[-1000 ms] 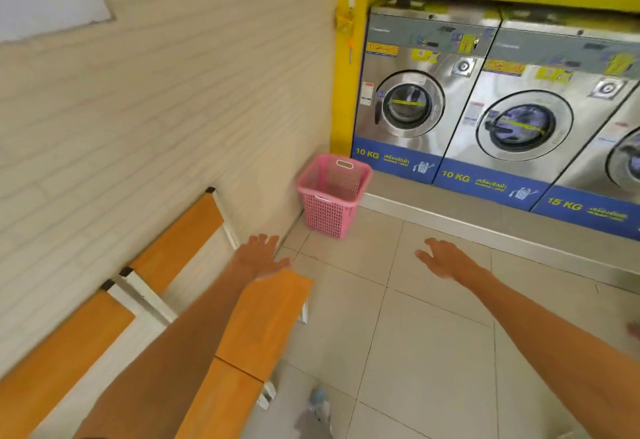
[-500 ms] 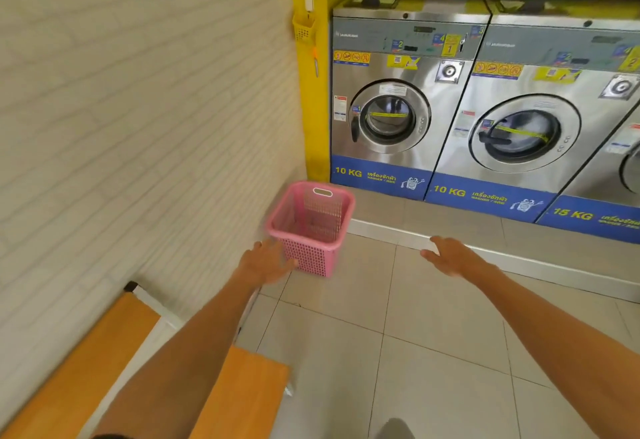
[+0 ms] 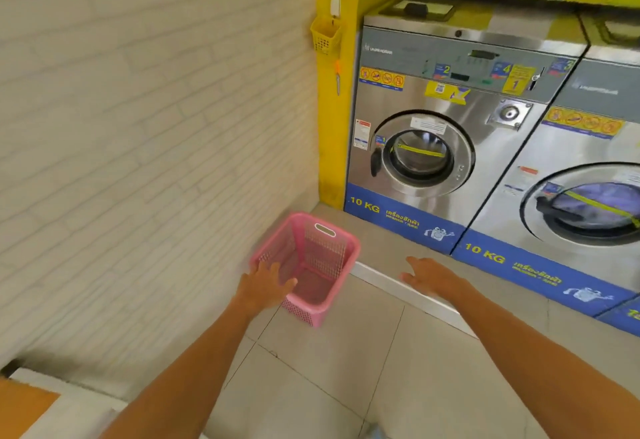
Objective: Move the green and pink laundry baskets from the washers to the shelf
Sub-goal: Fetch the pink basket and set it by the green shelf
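An empty pink laundry basket [image 3: 313,258] stands on the tiled floor in the corner, against the brick wall and in front of the leftmost washer [image 3: 440,140]. My left hand [image 3: 265,286] is stretched out over the basket's near left rim, fingers spread, holding nothing. My right hand [image 3: 427,277] is open too, hovering over the step to the right of the basket, clear of it. No green basket is in view.
A raised step [image 3: 398,288] runs along the front of the washers. A second washer [image 3: 585,182] stands to the right. A small yellow holder [image 3: 325,36] hangs on the yellow pillar. An orange bench corner [image 3: 20,407] sits at the lower left.
I have moved closer to the corner. The basket and washers look larger, my left hand now reaches the basket's rim, and most of the orange bench has dropped out of view.
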A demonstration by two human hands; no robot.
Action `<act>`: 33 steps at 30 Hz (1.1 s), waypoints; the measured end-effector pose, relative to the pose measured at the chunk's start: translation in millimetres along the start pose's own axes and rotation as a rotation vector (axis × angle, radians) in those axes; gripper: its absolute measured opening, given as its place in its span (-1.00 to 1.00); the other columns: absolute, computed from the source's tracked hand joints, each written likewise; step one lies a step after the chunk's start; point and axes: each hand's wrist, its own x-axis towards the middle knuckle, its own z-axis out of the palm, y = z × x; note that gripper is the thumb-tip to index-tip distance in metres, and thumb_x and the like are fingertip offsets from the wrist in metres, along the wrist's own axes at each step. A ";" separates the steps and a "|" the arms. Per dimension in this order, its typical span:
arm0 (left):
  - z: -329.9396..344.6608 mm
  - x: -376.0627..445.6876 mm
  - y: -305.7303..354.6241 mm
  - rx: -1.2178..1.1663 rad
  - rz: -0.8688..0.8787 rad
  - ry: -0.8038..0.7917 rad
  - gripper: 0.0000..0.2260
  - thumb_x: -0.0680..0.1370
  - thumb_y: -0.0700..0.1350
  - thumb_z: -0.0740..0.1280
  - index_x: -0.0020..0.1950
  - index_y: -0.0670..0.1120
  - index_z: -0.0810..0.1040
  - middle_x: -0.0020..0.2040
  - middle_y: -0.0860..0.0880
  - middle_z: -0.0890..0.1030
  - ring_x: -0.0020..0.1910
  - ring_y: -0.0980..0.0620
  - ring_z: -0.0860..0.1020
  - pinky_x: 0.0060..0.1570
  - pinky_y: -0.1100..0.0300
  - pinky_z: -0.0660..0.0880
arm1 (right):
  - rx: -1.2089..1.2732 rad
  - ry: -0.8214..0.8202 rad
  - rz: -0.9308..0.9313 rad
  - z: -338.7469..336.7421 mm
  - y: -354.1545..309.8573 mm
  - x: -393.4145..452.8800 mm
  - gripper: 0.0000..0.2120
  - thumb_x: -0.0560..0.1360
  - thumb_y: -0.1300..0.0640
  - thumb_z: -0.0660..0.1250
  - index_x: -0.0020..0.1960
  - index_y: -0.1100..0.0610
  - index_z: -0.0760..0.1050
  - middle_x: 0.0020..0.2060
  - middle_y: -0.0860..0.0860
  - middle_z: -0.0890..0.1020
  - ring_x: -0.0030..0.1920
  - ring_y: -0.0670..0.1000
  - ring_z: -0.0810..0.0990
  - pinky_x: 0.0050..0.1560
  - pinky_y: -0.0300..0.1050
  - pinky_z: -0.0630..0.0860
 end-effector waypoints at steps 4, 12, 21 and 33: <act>-9.0 42.3 31.0 -0.107 -0.110 0.047 -0.28 0.56 0.38 0.05 0.57 -0.07 0.20 0.56 -0.18 0.24 0.51 -0.25 0.24 0.40 -0.24 0.33 | -0.123 0.000 -0.116 -52.1 -3.2 70.8 -0.43 0.67 -0.11 0.10 0.56 0.19 0.19 0.47 0.21 0.38 0.45 0.20 0.40 0.39 0.11 0.39; -4.1 100.3 44.6 -0.289 -0.310 0.096 -0.18 0.51 0.40 0.20 0.61 -0.02 0.09 0.60 -0.16 0.13 0.54 -0.23 0.17 0.41 -0.26 0.28 | -0.040 -0.065 -0.381 -96.7 -54.7 189.6 -0.44 0.62 -0.06 0.25 0.49 0.24 0.28 0.41 0.21 0.44 0.38 0.21 0.46 0.35 0.04 0.41; 21.6 178.6 72.4 -0.546 -0.504 0.024 -0.20 0.51 0.16 0.38 0.61 -0.03 0.05 0.60 -0.18 0.13 0.53 -0.24 0.20 0.46 -0.22 0.26 | -0.015 -0.200 -0.431 -110.8 -69.8 316.1 -0.25 0.57 -0.01 0.36 0.61 0.22 0.10 0.52 0.22 0.31 0.49 0.20 0.37 0.45 0.04 0.34; 66.2 260.9 95.0 -0.867 -0.966 0.186 -0.27 0.48 0.06 0.46 0.53 -0.09 0.20 0.42 -0.18 0.38 0.35 -0.22 0.41 0.27 -0.15 0.44 | -0.210 -0.337 -0.650 -70.7 -106.7 471.9 -0.48 0.55 0.15 0.36 0.46 0.20 0.30 0.22 0.17 0.57 0.13 0.15 0.64 0.06 0.01 0.64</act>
